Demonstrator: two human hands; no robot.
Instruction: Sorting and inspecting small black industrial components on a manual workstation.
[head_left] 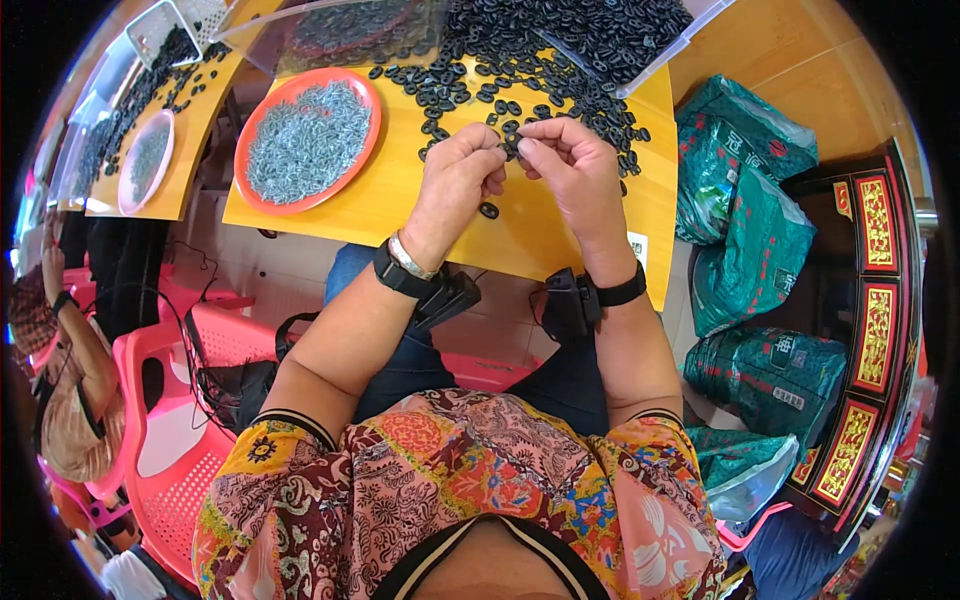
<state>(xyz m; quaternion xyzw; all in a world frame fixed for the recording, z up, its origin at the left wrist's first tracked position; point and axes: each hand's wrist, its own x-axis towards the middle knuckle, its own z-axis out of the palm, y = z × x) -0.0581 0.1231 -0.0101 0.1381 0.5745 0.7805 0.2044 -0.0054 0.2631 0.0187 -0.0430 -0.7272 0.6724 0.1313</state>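
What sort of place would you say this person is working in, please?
Probably a small hand-assembly workshop: a yellow table heaped with small black oval parts, an orange plate of grey metal pieces, and another person at a like table beside pink plastic chairs.

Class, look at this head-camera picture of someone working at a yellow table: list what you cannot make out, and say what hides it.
1. What the left hand and right hand pinch: covered by the fingertips, too small.
2. Whether each grip really holds a piece: head view, fingers curled over.
3. Clear tray of black rings: cut by the upper edge.
4. Small grey pieces on the orange plate: too small for their shape.
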